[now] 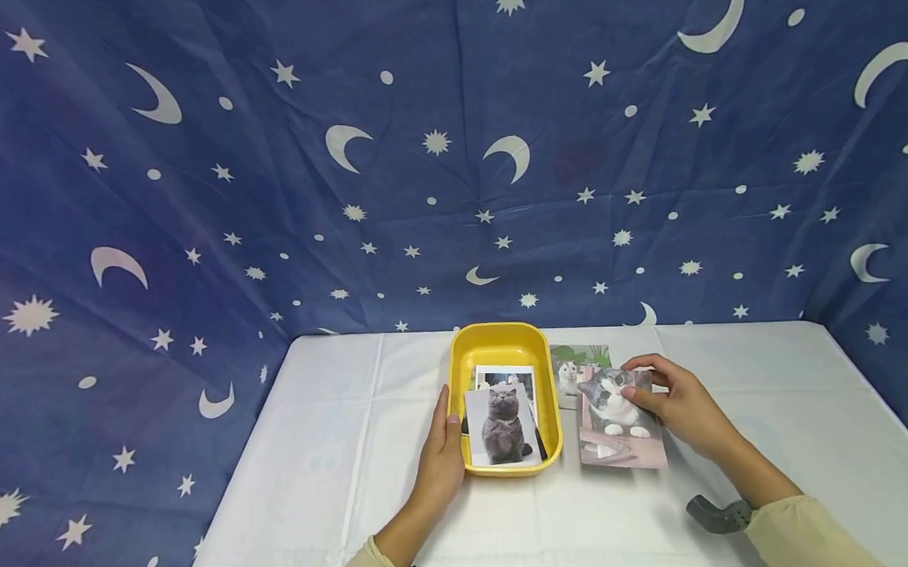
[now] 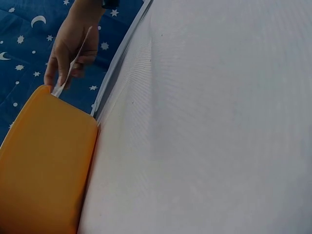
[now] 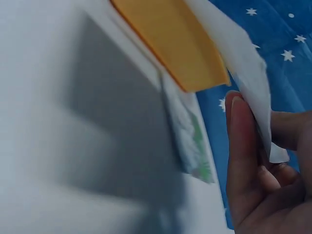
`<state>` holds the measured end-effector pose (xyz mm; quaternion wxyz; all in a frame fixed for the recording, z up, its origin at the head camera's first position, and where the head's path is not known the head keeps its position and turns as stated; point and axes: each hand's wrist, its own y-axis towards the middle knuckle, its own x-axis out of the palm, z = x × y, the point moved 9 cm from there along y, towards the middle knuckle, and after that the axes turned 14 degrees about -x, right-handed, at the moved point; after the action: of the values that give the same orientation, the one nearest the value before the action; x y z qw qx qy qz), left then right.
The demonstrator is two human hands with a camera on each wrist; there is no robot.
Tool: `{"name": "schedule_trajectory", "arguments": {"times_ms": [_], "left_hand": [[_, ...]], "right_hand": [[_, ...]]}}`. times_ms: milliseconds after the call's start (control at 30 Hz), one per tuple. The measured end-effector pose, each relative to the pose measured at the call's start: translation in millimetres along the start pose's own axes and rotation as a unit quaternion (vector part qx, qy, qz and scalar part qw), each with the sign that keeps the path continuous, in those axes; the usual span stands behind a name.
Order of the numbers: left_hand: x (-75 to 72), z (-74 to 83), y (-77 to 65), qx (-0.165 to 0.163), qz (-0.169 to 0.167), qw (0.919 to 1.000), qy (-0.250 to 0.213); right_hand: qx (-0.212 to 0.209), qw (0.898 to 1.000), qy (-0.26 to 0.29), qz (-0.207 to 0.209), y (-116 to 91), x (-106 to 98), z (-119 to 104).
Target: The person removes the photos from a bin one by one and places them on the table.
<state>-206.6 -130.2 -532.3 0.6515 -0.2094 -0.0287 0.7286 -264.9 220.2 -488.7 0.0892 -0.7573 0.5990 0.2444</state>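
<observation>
Yellow tray (image 1: 500,349) with cat photos (image 1: 503,431), apparently several

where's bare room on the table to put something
Free: the white cloth-covered table left of the left hand, and far right, beyond the right hand. Crowded: the yellow rounded tray and its right side, with paper cat photos.

Left hand (image 1: 442,458) pointing forward, fingers straight; right hand (image 1: 683,402) pinching, thumb opposite fingers, right forearm (image 1: 757,469) slanting inward.
</observation>
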Motion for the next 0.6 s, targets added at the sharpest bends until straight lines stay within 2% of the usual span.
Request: {"name": "schedule_trajectory", "arguments": {"times_ms": [100, 300, 600], "left_hand": [[0.0, -0.2, -0.5, 0.0, 0.002, 1.0, 0.002], [-0.3, -0.4, 0.0, 0.0, 0.002, 1.0, 0.003], [-0.7, -0.8, -0.1, -0.004, -0.002, 1.0, 0.004]], "right_hand": [[-0.008, 0.999, -0.052, -0.008, -5, 7, 7], [-0.017, 0.995, -0.095, -0.021, -15, 26, 16], [-0.077, 0.985, -0.153, 0.004, -19, 35, 8]]}}
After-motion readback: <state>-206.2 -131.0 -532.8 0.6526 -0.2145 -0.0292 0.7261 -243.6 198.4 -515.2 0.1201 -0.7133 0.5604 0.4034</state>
